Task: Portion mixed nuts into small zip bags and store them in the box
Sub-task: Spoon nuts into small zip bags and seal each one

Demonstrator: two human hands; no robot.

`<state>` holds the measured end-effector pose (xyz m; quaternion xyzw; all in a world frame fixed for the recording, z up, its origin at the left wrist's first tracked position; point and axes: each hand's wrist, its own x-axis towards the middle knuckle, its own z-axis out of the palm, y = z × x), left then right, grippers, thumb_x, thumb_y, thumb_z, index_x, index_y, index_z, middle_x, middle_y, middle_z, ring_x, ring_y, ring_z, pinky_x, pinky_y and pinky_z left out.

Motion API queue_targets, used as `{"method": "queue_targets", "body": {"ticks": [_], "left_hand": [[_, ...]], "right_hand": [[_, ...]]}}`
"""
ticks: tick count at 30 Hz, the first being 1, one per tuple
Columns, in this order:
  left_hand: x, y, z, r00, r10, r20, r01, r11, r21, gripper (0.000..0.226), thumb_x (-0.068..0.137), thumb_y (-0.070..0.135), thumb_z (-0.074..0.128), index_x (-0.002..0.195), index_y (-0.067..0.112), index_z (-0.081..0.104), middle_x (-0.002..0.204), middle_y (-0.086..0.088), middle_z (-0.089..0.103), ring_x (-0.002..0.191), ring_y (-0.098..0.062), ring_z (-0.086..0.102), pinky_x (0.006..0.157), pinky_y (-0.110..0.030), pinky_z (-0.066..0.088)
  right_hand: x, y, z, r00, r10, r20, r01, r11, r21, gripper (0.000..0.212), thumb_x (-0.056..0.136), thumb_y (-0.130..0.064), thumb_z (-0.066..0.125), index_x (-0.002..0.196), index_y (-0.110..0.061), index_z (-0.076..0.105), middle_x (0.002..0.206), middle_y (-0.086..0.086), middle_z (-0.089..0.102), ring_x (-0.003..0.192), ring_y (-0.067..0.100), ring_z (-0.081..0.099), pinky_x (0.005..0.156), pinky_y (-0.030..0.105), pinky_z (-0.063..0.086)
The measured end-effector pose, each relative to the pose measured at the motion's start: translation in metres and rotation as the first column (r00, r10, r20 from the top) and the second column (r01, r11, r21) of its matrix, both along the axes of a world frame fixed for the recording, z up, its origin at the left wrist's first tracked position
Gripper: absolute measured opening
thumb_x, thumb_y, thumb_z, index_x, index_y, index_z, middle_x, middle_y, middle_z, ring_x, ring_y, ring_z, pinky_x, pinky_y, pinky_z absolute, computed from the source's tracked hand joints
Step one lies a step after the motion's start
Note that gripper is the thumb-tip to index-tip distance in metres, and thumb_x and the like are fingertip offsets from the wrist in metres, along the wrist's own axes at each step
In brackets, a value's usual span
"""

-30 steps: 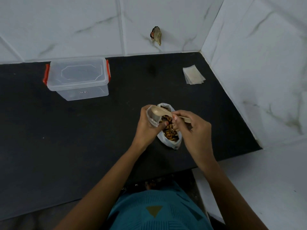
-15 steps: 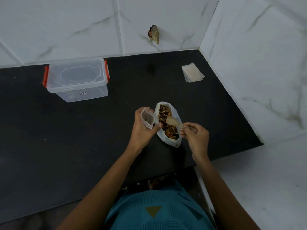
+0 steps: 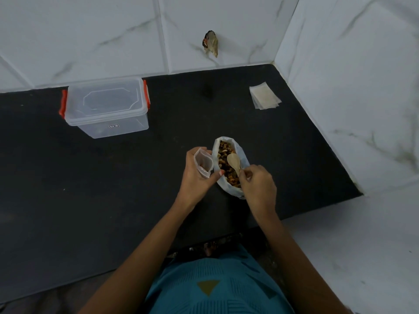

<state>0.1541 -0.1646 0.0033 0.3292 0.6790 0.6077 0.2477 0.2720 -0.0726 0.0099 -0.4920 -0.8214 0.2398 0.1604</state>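
Your right hand (image 3: 257, 186) pinching spoon (image 3: 234, 160) handle, bowl sitting on nuts (image 3: 223, 150) just beyond grip; left hand (image 3: 197, 177) gripping open zip bag (image 3: 203, 163) alongside. You're needing 1 level scoop, bag mouth close.

A black counter (image 3: 90, 189) fills a corner where a back wall (image 3: 90, 30) and a right wall (image 3: 351, 75) of large white, grey-veined tiles meet, with a small dark ragged scrap (image 3: 210, 43) on the back wall and a pale veined floor (image 3: 362, 245) at lower right.
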Motion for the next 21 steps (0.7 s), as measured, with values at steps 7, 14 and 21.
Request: {"method": "queue_targets", "body": {"ticks": [7, 14, 21], "left_hand": [[0.005, 0.002, 0.008, 0.998, -0.055, 0.039, 0.053, 0.998, 0.04, 0.06, 0.076, 0.007, 0.072, 0.117, 0.023, 0.032, 0.114, 0.006, 0.046, 0.095, 0.015, 0.051, 0.076, -0.007, 0.045], [-0.003, 0.001, 0.019, 0.974, -0.22, -0.052, 0.22, 0.976, -0.003, 0.076, 0.066, 0.026, 0.076, 0.118, 0.029, 0.021, 0.12, 0.004, 0.038, 0.11, 0.001, 0.047, 0.087, -0.015, 0.047], [-0.025, -0.011, 0.042, 0.972, -0.232, 0.039, 0.228, 0.97, 0.086, 0.022, 0.087, 0.007, 0.057, 0.105, 0.021, 0.056, 0.109, 0.007, 0.059, 0.104, 0.0, 0.058, 0.086, -0.016, 0.048]], "right_hand": [[-0.014, -0.023, 0.06, 0.842, 0.387, -0.376, -0.435, 0.899, -0.05, 0.023, 0.081, -0.019, 0.068, 0.103, -0.012, 0.068, 0.094, -0.014, 0.047, 0.088, -0.012, 0.048, 0.076, 0.004, 0.041], [-0.019, -0.01, 0.06, 0.884, 0.447, -0.138, -0.448, 0.894, 0.027, 0.017, 0.085, -0.015, 0.064, 0.099, -0.007, 0.069, 0.11, -0.002, 0.043, 0.097, -0.001, 0.037, 0.088, 0.02, 0.045], [-0.014, 0.015, 0.071, 0.882, 0.338, -0.329, -0.361, 0.933, -0.009, 0.015, 0.081, -0.002, 0.064, 0.095, -0.006, 0.067, 0.11, -0.002, 0.047, 0.093, -0.003, 0.049, 0.085, 0.003, 0.04]]}}
